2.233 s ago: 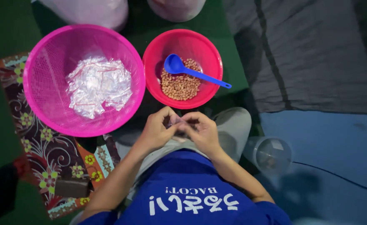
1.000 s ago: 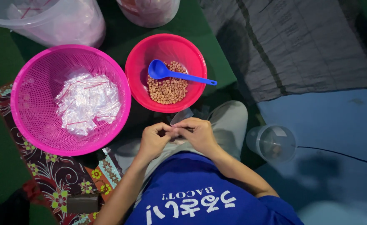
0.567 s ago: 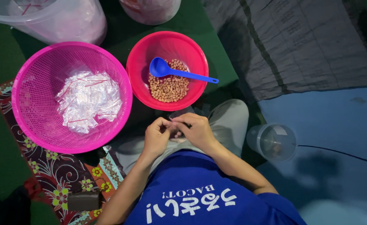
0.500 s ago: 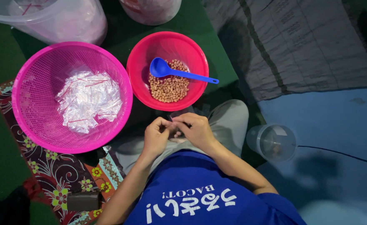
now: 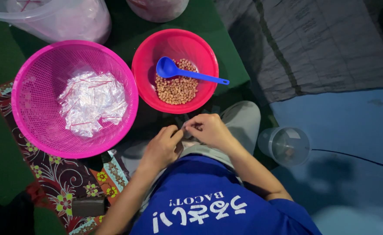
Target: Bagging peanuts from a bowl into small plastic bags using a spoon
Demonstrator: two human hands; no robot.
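**Both hands pinching something small over the lap**

In the head view, I am looking straight down at the person's lap, and both hands are meeting just below the red bowl [image 5: 144,82]. The left hand [image 5: 162,148] is curling inward with its fingertips pressed against those of the right hand [image 5: 209,129]; the two are pinching together on something tiny between them, which is too small for me to make out, so I cannot tell what it is. Neither hand is touching a bowl.

The red bowl is sitting just ahead of the hands, holding a layer of peanuts [image 5: 176,89], and a blue scoop [image 5: 169,68] is lying in it with its handle sticking out over the right rim. Beside it on the left, touching or nearly so, a pink mesh basket [image 5: 30,87] is holding a heap of small clear plastic bags [image 5: 91,102]. The basket is resting partly on a patterned floral mat [image 5: 65,187]. To the right of the person's knee, a clear plastic cup [image 5: 287,146] is lying on a blue surface, well apart from the hands. Clear tubs are showing at the top edge.
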